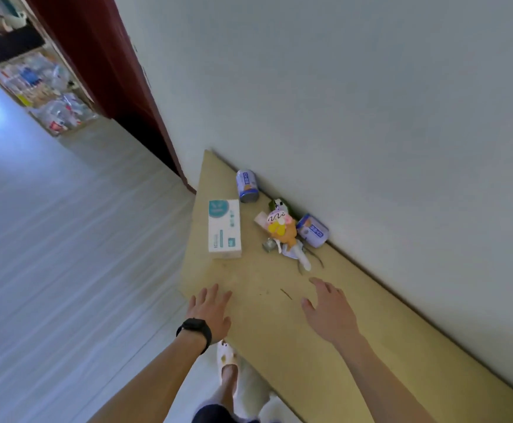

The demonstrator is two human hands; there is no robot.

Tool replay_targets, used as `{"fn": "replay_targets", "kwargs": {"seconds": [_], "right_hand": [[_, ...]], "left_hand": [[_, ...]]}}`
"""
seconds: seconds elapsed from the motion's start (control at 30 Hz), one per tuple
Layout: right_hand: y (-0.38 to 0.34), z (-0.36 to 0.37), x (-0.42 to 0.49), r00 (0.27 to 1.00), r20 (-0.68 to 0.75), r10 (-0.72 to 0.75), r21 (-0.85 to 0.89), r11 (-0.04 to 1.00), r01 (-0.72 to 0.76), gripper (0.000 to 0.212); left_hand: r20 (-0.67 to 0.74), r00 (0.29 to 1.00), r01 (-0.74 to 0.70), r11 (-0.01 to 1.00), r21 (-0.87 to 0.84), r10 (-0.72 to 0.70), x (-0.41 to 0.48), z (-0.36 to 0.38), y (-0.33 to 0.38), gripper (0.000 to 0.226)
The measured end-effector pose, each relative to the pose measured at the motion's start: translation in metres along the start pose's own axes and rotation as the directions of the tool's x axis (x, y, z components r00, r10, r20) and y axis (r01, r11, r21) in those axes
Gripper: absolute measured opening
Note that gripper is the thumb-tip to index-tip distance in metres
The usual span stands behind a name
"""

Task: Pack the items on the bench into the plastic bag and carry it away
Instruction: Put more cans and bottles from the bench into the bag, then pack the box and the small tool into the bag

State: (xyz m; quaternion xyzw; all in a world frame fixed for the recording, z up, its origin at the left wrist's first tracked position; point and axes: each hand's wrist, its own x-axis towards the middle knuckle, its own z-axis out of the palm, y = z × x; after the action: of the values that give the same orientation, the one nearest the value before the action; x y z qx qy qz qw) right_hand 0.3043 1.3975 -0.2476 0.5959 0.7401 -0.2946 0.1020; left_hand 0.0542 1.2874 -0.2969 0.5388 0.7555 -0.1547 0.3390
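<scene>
- Step in hand: approach. Nothing is packed yet.
- The left hand [210,312] and right hand [330,309] are held over the bench [279,325], fingers spread wide, holding nothing.
- The toy [281,228] lies at 12 o'clock, with the box [224,228] at its 9, the far can [247,186] at 11 and the near can [312,231] at 3.
- No plastic bag can be identified with certainty; it is judged that one must be found and opened first.

Yellow-tan bench [325,315], white-and-teal box [224,228], two blue-and-white cans [247,186], orange-yellow toy [282,228], black wristwatch [195,329].
</scene>
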Motion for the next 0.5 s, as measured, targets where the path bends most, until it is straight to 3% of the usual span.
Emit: {"fn": "replay_targets", "kwargs": {"seconds": [0.13,0.33,0.43,0.5], "right_hand": [[-0.03,-0.005,0.075,0.995,0.007,0.098,-0.05,0.994,-0.098,0.055],[-0.039,0.01,0.138,0.988,0.024,0.155,-0.237,0.961,-0.145,0.038],[-0.035,0.02,0.15,0.987,0.04,0.154,-0.331,0.934,-0.132,0.037],[-0.037,0.019,0.148,0.99,0.057,0.131,-0.368,0.924,-0.101,0.037]], "left_hand": [[0.096,0.995,-0.009,0.999,0.038,0.005,0.028,-0.002,-0.041,0.067],[0.074,0.992,-0.104,0.995,0.002,0.103,0.037,-0.005,-0.066,0.063],[-0.001,0.999,0.032,0.934,-0.357,-0.035,0.045,-0.024,-0.07,0.056],[-0.058,0.964,0.16,0.74,-0.653,-0.259,0.057,-0.051,-0.067,0.053]]}}
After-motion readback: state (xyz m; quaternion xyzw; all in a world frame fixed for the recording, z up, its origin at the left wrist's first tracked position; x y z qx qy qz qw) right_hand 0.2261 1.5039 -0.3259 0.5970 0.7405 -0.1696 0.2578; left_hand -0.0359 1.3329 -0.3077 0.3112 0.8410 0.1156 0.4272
